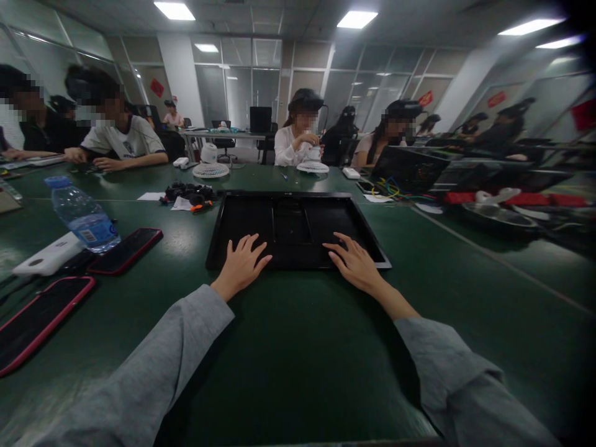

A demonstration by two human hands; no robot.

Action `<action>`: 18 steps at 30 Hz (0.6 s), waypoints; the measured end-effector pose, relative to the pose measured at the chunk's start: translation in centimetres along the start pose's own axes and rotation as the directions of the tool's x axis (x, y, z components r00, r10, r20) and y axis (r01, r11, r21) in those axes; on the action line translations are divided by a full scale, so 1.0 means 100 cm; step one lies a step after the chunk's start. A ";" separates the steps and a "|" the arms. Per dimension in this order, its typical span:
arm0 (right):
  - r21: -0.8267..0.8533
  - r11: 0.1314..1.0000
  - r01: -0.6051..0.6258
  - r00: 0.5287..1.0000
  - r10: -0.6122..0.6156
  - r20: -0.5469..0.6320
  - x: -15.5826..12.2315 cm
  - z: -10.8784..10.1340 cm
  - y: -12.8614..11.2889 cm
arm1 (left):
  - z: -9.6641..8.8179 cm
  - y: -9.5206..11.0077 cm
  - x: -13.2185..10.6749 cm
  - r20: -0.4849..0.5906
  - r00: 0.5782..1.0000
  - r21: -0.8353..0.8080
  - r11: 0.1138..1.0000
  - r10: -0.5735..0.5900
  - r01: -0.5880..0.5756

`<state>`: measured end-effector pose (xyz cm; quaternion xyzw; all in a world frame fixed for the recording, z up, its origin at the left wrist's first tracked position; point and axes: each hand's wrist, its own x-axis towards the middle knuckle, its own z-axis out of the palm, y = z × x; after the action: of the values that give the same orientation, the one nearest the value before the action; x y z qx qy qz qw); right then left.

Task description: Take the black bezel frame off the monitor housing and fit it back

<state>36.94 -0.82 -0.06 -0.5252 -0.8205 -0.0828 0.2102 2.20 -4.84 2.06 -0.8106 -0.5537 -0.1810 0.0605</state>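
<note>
A black rectangular frame-like panel point(291, 256), which looks like a monitor housing with a raised rim, lies flat on the green table in front of me. Over its near left corner, my left hand point(242, 262) has its fingers spread. My right hand point(352, 259) is over the near right part, fingers apart as well. Neither hand grips anything. Whether the palms or fingertips touch the panel I cannot tell.
On the left are a tilted water bottle point(82, 214), a white power bank point(49, 254) and two red-edged phones point(125, 249). Dark parts point(186, 192) lie beyond the panel's left corner. White fan pieces point(211, 169) stand farther back. A pan point(500, 217) is at right. Several people sit around.
</note>
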 end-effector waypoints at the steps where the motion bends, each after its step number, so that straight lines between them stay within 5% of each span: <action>1: -0.002 1.000 -0.002 1.000 0.002 0.001 0.000 0.000 0.000 | 0.000 0.000 0.000 0.004 1.000 0.003 1.000 -0.005 0.005; 18: -0.024 1.000 0.009 1.000 -0.009 -0.018 -0.001 -0.003 -0.002 | 0.002 0.001 -0.001 -0.008 1.000 0.021 1.000 0.006 -0.006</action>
<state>36.84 -1.05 0.17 -0.5231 -0.8198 -0.0982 0.2111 2.30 -4.86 1.83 -0.8108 -0.5529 -0.1780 0.0718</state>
